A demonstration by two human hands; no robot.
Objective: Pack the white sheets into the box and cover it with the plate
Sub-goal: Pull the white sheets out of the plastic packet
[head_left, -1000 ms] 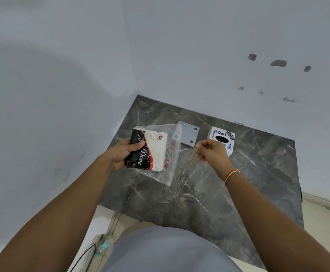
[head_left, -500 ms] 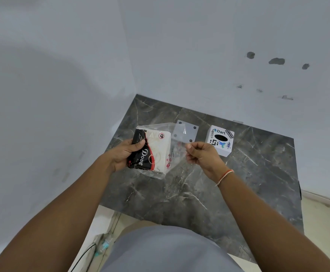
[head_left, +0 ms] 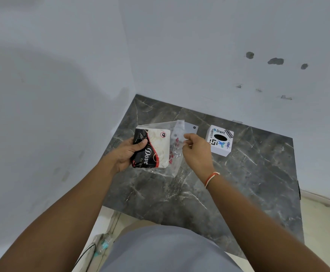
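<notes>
a dark grey marble-patterned tabletop (head_left: 229,193) sits in the corner of two pale walls (head_left: 62,75). above it the left hand (head_left: 126,154) grips the black end of a clear plastic packet of white sheets (head_left: 152,149), printed "dove" in black and red, thumb curled over its top face. the right hand (head_left: 196,151) pinches the packet's loose transparent open end (head_left: 177,142) between thumb and fingers. a white cube-shaped box (head_left: 220,141) with stickers and a dark oval slot on top stands on the table just right of the right hand. a flat grey square plate (head_left: 191,128) with a corner hole lies behind the packet, mostly hidden. an orange and white thread band (head_left: 211,178) circles the right wrist.
</notes>
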